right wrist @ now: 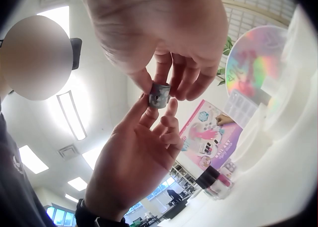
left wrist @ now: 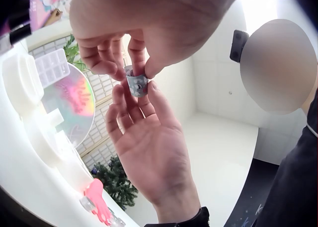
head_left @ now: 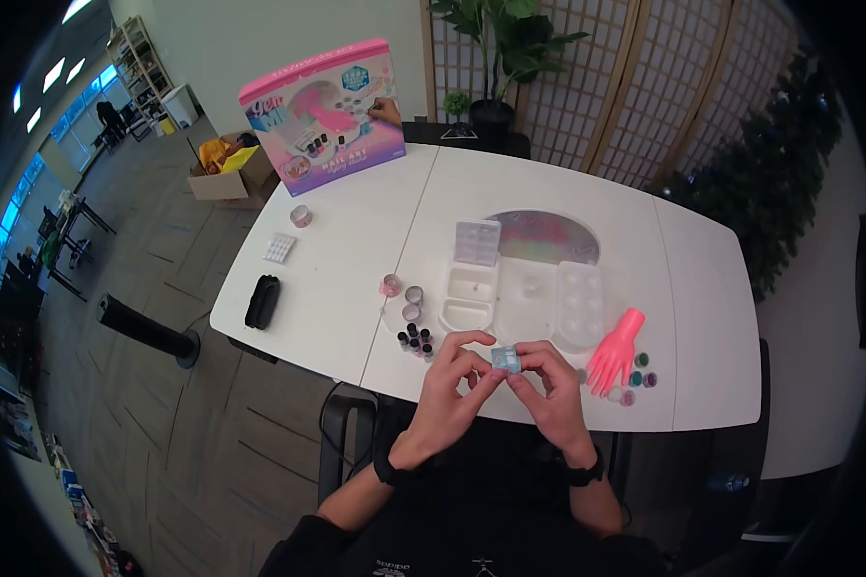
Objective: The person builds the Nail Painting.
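Observation:
A small blue-grey patterned piece [head_left: 506, 360], bent into a curve, is held between both hands above the table's front edge. My left hand [head_left: 449, 399] pinches its left side between thumb and fingers, and my right hand [head_left: 551, 394] pinches its right side. Both wrist views show the curved piece [left wrist: 137, 86] [right wrist: 159, 96] between the fingertips of the two hands. Small dark-capped bottles [head_left: 415, 338] stand just left of my left hand. A pink model hand [head_left: 617, 353] lies to the right of my right hand, with small coloured pots around it.
Behind the hands sits a white tray set [head_left: 529, 298] with a shiny oval panel [head_left: 548, 238]. Small round jars [head_left: 413, 295] stand to its left. Farther left are a black case [head_left: 263, 302], a white grid piece [head_left: 279, 248] and a jar [head_left: 301, 216]. A pink box [head_left: 327, 120] stands behind.

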Motion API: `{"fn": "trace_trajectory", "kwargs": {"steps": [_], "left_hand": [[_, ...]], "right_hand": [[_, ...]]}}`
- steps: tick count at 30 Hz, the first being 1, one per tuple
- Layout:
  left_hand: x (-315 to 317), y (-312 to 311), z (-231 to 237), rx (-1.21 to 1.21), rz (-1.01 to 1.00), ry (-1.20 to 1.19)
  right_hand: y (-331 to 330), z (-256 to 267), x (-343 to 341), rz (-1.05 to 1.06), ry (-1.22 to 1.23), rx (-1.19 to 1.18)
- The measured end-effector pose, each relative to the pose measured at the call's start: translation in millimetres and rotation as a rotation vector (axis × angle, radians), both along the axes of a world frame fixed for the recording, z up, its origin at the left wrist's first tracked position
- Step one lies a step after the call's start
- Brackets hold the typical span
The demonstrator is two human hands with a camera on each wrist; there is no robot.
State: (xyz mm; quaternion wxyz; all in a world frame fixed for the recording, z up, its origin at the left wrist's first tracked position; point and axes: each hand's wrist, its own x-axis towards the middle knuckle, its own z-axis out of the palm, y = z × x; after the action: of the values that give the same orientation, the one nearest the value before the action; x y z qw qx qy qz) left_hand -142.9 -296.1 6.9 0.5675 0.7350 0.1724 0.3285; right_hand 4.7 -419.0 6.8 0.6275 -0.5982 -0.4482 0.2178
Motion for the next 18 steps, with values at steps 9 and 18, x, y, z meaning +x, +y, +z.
{"fn": "trace_trajectory", "kwargs": {"steps": [9, 18], "left_hand": [[1, -1, 3, 0.018, 0.013, -0.033], [0, -1, -3, -0.043, -0.039, -0.003]], "right_hand": [[1, 13, -3, -0.074, -0.214, 0.004], [1, 8, -1, -0.095, -0.165, -0.009]]}}
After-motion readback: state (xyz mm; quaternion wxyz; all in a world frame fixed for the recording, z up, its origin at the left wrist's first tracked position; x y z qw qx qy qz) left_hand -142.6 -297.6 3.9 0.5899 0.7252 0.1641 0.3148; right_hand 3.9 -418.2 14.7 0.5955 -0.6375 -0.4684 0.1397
